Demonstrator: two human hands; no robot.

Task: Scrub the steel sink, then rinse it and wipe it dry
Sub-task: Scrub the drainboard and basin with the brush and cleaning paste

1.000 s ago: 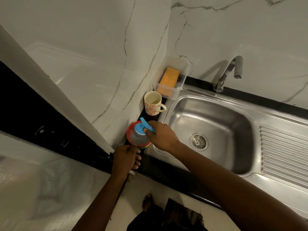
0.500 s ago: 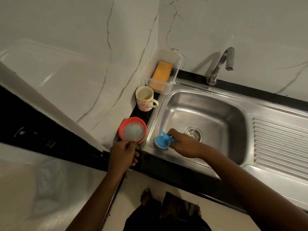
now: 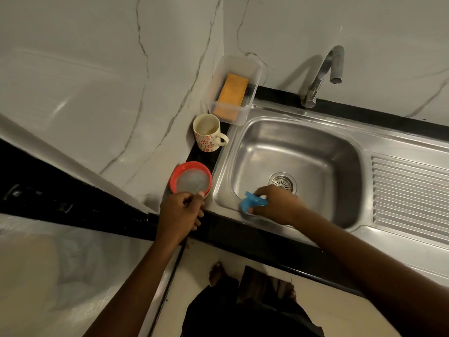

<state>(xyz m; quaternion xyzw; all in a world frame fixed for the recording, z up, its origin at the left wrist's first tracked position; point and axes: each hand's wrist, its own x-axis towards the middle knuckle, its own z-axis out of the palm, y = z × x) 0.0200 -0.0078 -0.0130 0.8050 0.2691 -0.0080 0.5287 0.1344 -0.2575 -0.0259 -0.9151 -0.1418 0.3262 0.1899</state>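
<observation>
The steel sink [image 3: 303,147] has a round drain [image 3: 282,181] near the middle of its basin. My right hand [image 3: 279,205] grips a blue scrubber [image 3: 252,203] and presses it against the basin's near left wall. A red bowl [image 3: 190,180] of pale soapy paste stands on the black counter just left of the sink. My left hand [image 3: 181,212] holds the bowl's near rim with thumb and fingers. The scrubber's underside is hidden by my fingers.
A patterned mug [image 3: 209,133] stands behind the bowl. A clear plastic tub [image 3: 252,93] with an orange sponge [image 3: 232,94] sits in the corner. The tap [image 3: 323,74] rises behind the basin. A ribbed drainboard [image 3: 410,193] lies to the right. Marble walls close the left and back.
My right hand lifted the blue scrubber off the red bowl, carried it right over the sink's rim and down onto the basin's near left wall. My left hand stayed on the bowl.
</observation>
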